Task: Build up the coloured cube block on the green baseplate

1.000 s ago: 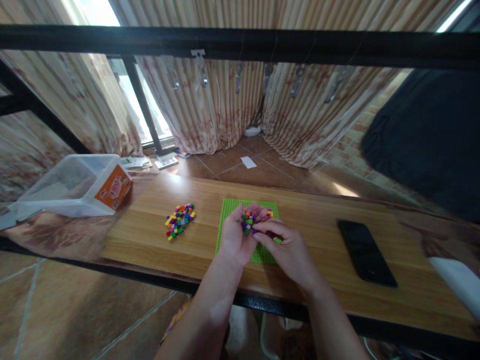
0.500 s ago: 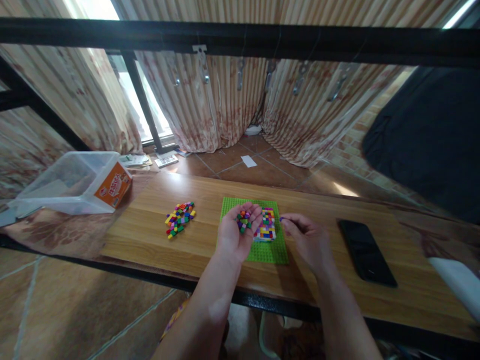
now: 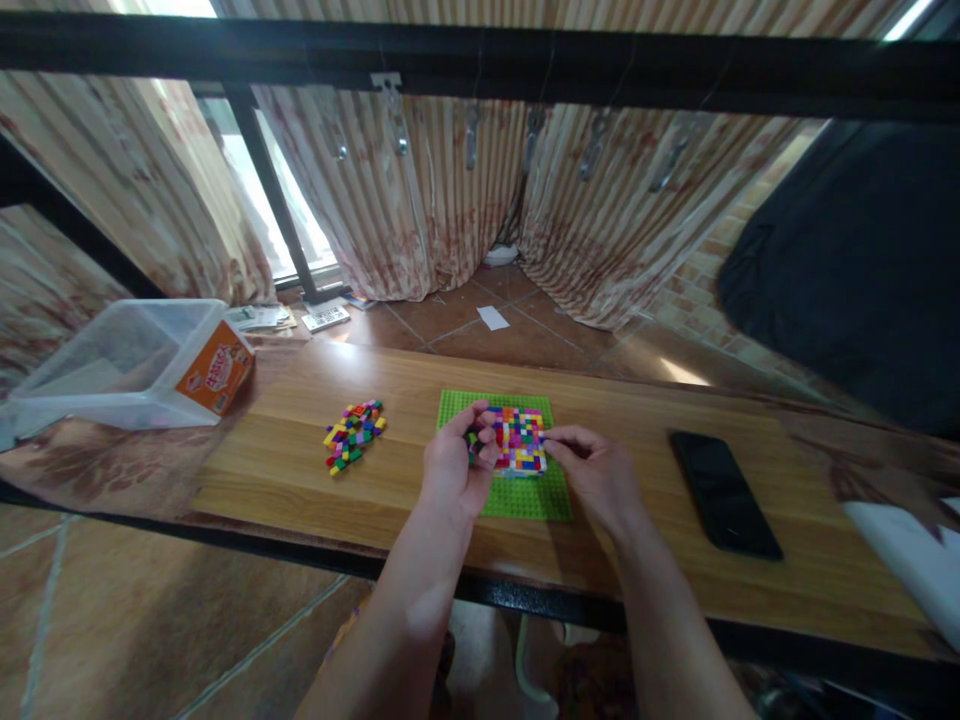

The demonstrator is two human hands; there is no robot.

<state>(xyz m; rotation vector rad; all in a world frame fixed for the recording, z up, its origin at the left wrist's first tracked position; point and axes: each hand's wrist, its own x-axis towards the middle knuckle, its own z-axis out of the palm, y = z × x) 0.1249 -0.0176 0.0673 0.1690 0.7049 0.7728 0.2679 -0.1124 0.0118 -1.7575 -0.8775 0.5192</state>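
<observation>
A green baseplate (image 3: 525,502) lies on the wooden table with a multicoloured block of small toy bricks (image 3: 525,440) built up on it. Over the plate's left part, my left hand (image 3: 459,462) is cupped with its fingers curled round several loose toy bricks (image 3: 472,445), mostly green ones showing. My right hand (image 3: 594,472) reaches in from the right, thumb and forefinger pinched at the right edge of the built block. A small dark purple or blue brick shows at those fingertips. A pile of loose bricks (image 3: 354,437) lies left of the plate.
A black phone (image 3: 726,493) lies on the table to the right. At the far left stands a clear plastic box (image 3: 161,370) with an orange label. A dark bar (image 3: 480,65) crosses above the table. White paper (image 3: 904,560) lies at the right end.
My left hand has curled its fingers over its bricks and tilted, uncovering more of the built block. My right hand has moved left, from beside the plate to the block's edge.
</observation>
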